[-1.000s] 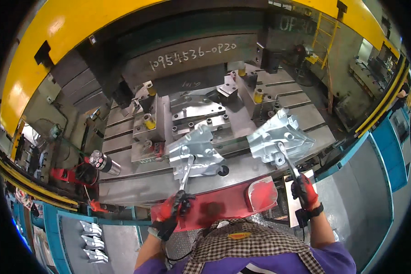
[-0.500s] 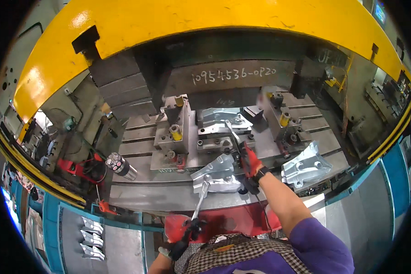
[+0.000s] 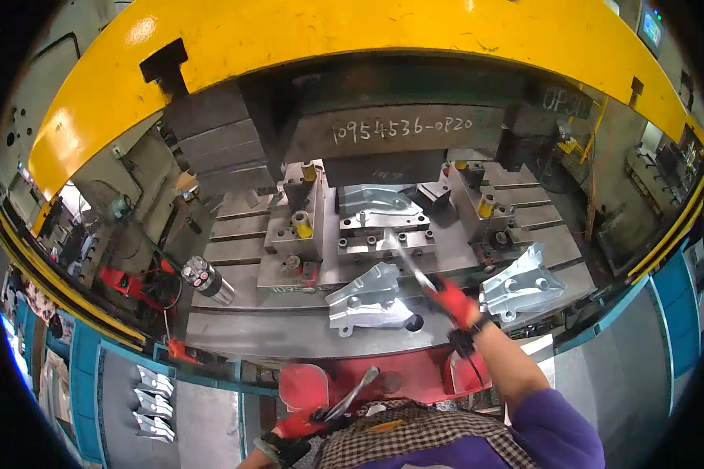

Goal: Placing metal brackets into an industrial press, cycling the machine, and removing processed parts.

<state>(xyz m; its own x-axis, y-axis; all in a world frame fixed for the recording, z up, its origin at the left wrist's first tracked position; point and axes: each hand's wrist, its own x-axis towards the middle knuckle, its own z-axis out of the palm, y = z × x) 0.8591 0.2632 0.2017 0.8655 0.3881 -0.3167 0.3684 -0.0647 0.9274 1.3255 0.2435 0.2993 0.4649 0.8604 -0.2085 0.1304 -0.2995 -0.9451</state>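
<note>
My right hand, in a red glove, is closed round the grip of a long silver pair of tongs. Their blurred tip lies over the front of the lower die, just short of a formed sheet-metal part seated on it. Low by my apron, my left hand, also red-gloved, grips a second pair of metal tongs, with nothing visible in the jaws. Between the hands and the die, a bent metal part rests on the press bed; another one lies to the right.
A yellow press frame arches overhead, with the dark upper die above the work. Guide blocks flank the die. A round multi-button control stands left. Three metal parts lie on the grey left-hand table. Red bins sit in front.
My left hand has drawn its tongs back toward my body, away from the near metal part. My right hand has moved right and nearer, pulling its tongs off the part on the die.
</note>
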